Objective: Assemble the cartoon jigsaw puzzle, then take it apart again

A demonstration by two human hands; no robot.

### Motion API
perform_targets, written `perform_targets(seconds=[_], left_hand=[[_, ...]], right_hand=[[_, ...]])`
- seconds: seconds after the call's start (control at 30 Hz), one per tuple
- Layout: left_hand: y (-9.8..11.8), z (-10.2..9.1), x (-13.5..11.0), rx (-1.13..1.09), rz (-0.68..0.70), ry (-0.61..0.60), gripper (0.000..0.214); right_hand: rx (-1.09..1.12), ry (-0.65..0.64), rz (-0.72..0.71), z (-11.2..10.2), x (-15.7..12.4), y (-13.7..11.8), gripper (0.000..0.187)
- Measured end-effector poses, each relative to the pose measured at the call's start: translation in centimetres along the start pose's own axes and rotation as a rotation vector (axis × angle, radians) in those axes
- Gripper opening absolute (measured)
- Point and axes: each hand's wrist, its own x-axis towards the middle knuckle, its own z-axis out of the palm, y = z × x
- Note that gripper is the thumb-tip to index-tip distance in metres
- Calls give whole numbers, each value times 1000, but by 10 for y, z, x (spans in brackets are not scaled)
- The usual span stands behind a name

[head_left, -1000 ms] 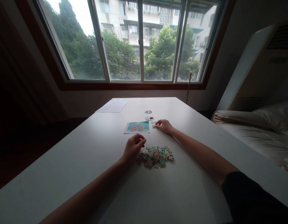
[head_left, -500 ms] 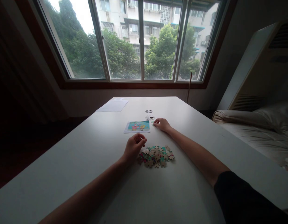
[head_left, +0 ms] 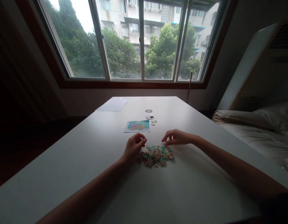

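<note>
A loose pile of jigsaw puzzle pieces (head_left: pixel 156 155), tan, teal and reddish, lies on the white table. At the pile's left edge is my left hand (head_left: pixel 135 144), its fingers curled and thumb close to the index finger; whether a piece is in them I cannot make out. My right hand (head_left: pixel 176 137) is over the far right edge of the pile, fingers apart and angled down, with nothing visible in them. Beyond the pile lies a colourful cartoon picture card (head_left: pixel 137 126). A few separate puzzle pieces (head_left: pixel 153 123) sit just right of the card.
Two round black-and-white discs (head_left: pixel 149 117) lie behind the card. White paper sheets (head_left: pixel 112 105) rest at the table's far left. A pale sofa (head_left: pixel 251 127) stands to the right, and a wide window (head_left: pixel 141 40) is beyond the table (head_left: pixel 88 161).
My right hand has left the separate pieces beside the card and come back towards me to the pile. Those pieces now lie uncovered. My left hand has stayed in place.
</note>
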Motion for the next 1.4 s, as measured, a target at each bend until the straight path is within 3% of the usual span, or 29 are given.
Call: perform_targets(seconds=[0.13,0.3,0.43,0.67,0.8,0.93,1.1,1.27,1.4], left_hand=[[0,2,0,19,11,-15,18],[0,1,0,66,34,-33,18],[2,0,0,123,76,-70,16],[16,8,-14,290,232,-263,20],[19,10,-17,353,306,-298,23],[23,9,-18,395,351,-296,17],[26,10,-20,456,381,-297,12],[23,8,-20,560,390,-229,11],[22,7,-20,615,410,-209,10]], right_hand=[[14,20,-13,5,-19,1,31],[52,54,48,8,-20,1,27],[57,197,43,8,-20,-6,20],[-134,465,-237,26,-21,-34,12],[-325,498,-409,34,-19,-43,13],[-461,501,-461,38,-19,-44,12],[-481,514,-435,40,-18,-44,10],[-384,517,-239,44,-16,-40,16],[-345,528,-195,46,-15,-38,17]])
